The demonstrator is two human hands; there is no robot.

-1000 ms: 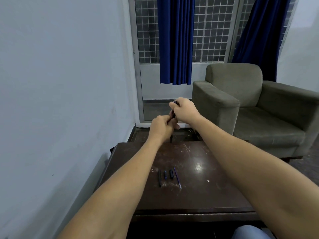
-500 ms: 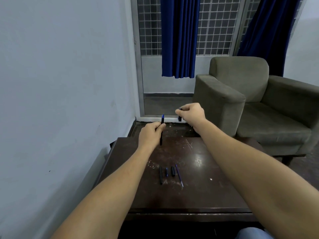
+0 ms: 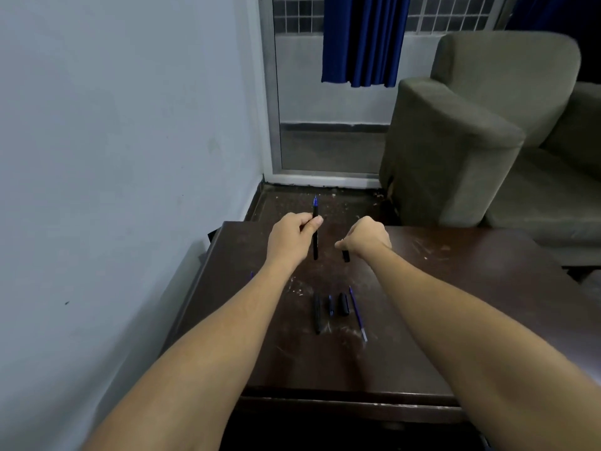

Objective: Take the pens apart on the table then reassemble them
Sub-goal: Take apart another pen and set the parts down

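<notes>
While both hands hover apart above the counter (image 3: 455,304), the left hand (image 3: 294,237) pinches a black pen (image 3: 315,245) that stands almost upright, its blue tip pointing up. Just beside it, the right hand (image 3: 366,237) curls round a short black cap (image 3: 345,256) that points down. Nearer the person than the hands, four loose pen parts (image 3: 317,312) lie side by side, their long axes running toward the hands.

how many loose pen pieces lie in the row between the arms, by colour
black: 2, a long barrel and a short cap
blue: 2, a small tip piece and a thin refill
total: 4
</notes>
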